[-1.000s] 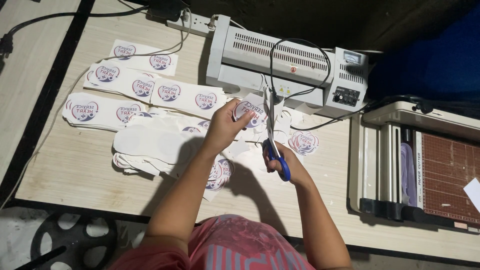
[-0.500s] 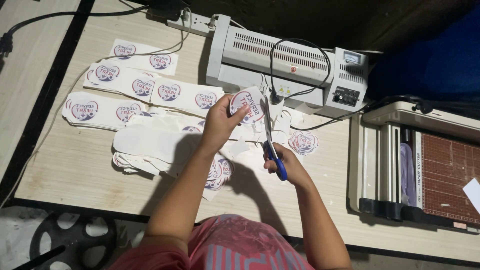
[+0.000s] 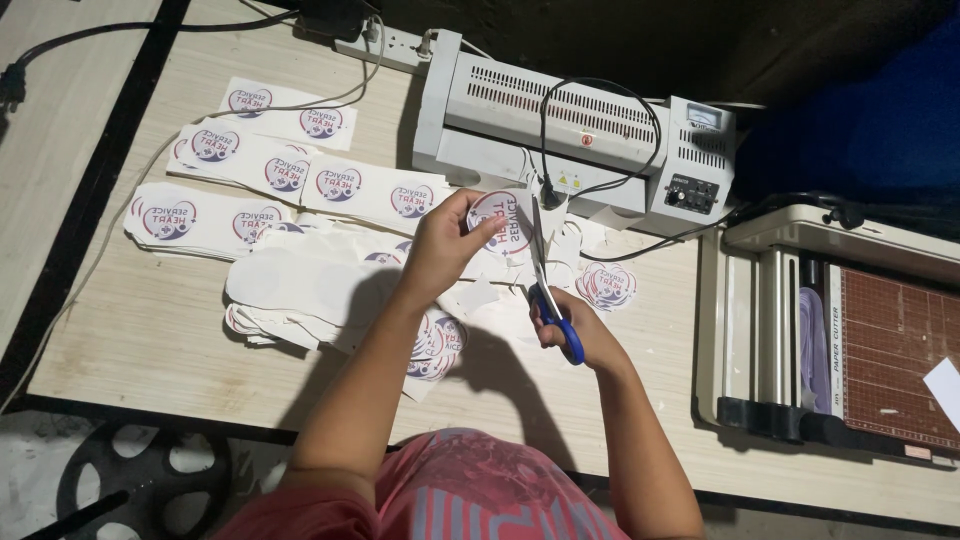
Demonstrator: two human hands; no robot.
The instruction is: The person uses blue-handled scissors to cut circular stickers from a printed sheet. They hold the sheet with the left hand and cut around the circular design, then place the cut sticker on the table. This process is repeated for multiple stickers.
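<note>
L hand (image 3: 440, 240) holds a round printed sticker (image 3: 497, 222) up off the counter (image 3: 130, 330), just in front of the laminator (image 3: 570, 140). Fingers pinch its left edge, thumb on top, prob. so the disc can be turned into the blades w/o the hand getting in the way. R hand (image 3: 580, 335) grips the blue-handled scissors (image 3: 548, 290), fingers curled tight thru the loops; blades point away from the body, up along the sticker's right edge, seemingly trimming the white border. Can't tell how far the blades are parted.

Both forearms reach fwd from the torso and converge mid-counter; L wrist cocked up, R wrist low, near the counter top.

Uncut laminated strips (image 3: 270, 175) w/ the same round prints lie fanned out to the left, within L-hand reach. Trimmed discs (image 3: 605, 285) and white offcuts sit near the scissors. A paper trimmer (image 3: 850, 340) stands at the right, well apart from both hands.
</note>
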